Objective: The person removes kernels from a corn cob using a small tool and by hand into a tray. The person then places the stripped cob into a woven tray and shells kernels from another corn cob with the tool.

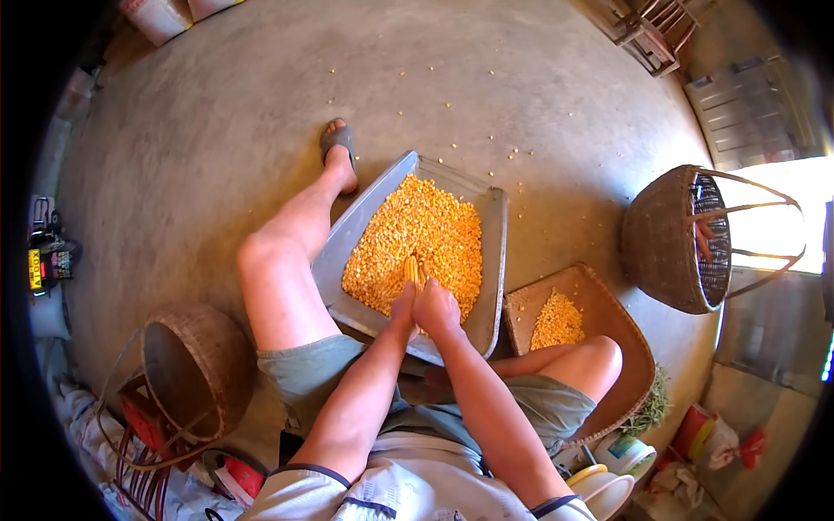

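A yellow ear of corn [410, 268] points away from me over a grey metal scoop-shaped tray [498, 260], which holds a wide heap of loose corn kernels [423, 221]. My left hand [404, 305] is closed around the ear's near part. Pressed close beside it, my right hand [435, 306] grips what looks like a second cob or husk piece [422, 275], mostly hidden by the fingers. Both hands are low over the near part of the heap, between my legs.
At the right, a woven tray [619, 325] holds kernels [557, 322]; beyond it a handled wicker basket [658, 238] lies tilted. Another basket [228, 371] stands at lower left. Stray kernels [491, 174] dot the concrete floor [260, 98]. A wooden chair [651, 36] is far right.
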Demonstrator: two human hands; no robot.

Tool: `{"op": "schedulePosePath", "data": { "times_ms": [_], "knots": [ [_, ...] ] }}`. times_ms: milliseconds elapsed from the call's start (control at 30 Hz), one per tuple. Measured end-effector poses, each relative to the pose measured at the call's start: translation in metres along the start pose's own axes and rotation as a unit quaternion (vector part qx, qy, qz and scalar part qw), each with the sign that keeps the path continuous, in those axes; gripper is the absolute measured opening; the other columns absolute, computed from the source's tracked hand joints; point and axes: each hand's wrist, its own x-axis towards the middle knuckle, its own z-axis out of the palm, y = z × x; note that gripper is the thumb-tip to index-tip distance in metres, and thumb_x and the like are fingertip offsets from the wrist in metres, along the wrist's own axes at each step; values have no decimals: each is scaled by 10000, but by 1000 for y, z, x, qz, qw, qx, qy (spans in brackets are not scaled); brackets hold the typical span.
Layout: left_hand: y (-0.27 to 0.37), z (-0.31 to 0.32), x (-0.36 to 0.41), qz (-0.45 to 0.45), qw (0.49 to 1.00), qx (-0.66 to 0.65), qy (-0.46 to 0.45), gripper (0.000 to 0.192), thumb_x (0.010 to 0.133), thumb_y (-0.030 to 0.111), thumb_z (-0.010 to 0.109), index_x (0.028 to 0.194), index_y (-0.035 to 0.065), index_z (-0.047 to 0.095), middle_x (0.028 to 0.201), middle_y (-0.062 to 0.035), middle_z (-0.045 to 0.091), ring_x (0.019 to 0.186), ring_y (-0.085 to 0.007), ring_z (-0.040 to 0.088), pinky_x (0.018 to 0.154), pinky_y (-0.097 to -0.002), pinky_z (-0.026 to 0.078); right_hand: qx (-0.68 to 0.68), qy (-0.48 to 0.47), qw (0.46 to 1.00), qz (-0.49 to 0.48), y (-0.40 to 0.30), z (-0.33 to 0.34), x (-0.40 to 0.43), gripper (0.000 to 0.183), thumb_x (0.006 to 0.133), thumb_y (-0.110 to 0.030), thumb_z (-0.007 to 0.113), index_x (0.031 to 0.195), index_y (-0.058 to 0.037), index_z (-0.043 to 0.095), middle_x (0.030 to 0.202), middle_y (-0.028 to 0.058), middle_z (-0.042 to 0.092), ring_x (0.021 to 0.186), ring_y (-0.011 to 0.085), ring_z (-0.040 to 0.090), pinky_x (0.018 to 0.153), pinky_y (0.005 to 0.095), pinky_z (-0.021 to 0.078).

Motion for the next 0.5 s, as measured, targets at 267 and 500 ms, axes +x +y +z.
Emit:
{"op": "schedulePosePath", "data": {
  "times_ms": [267,500],
  "knots": [
    [2,7,-19,11,999,-43,4,667,923,538,495,1244,-41,566,1198,-196,609,1074,-286,585,881,-430,457,75,37,996,-42,57,14,16,344,908,-281,535,1087,1,616,971,298,665,963,442,647,866,496,506],
    [-2,1,-6,-24,982,-168,-88,517,993,523,424,1164,53,555,977,-138,636,822,-294,661,682,-479,572,123,82,986,-76,79,-26,-55,367,894,-254,595,1176,-20,618,980,278,673,956,414,662,850,440,522]
  ]
}}
